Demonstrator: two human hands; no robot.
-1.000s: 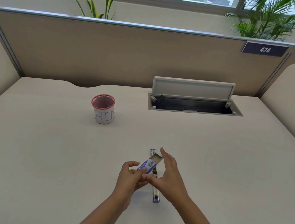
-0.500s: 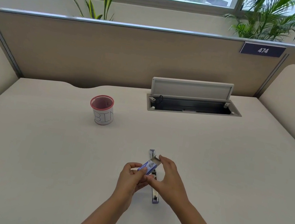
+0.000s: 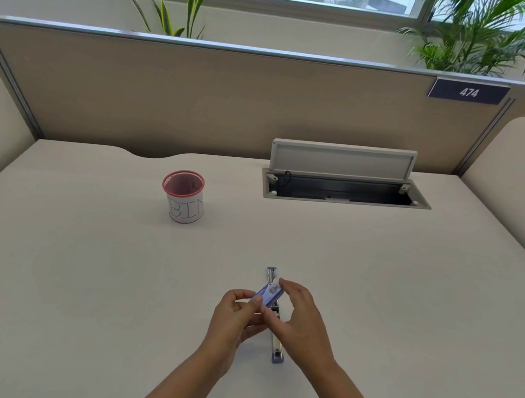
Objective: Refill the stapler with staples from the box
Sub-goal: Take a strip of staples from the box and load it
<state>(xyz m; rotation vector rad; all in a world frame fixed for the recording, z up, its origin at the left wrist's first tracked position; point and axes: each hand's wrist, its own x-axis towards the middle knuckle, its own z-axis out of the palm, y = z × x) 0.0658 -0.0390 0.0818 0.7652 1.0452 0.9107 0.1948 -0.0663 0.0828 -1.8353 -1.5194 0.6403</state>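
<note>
A small blue staple box (image 3: 267, 295) is held a little above the desk between both hands. My left hand (image 3: 236, 316) grips its near end. My right hand (image 3: 298, 319) pinches its far end, fingertips on the flap, which lies nearly flat against the box. Under the hands the stapler (image 3: 275, 340) lies opened out flat on the desk, a long metal strip with a blue end near me and its metal tip showing beyond the box. Its middle is hidden by my hands.
A red mesh cup labelled BIN (image 3: 183, 196) stands at the back left. An open cable hatch (image 3: 342, 191) with a raised lid sits in the desk at the back right. A partition wall (image 3: 236, 100) closes off the desk's far edge.
The box flap stood open and raised a second ago; now it is folded down against the box under my right fingertips. Both hands stayed in place above the stapler.
</note>
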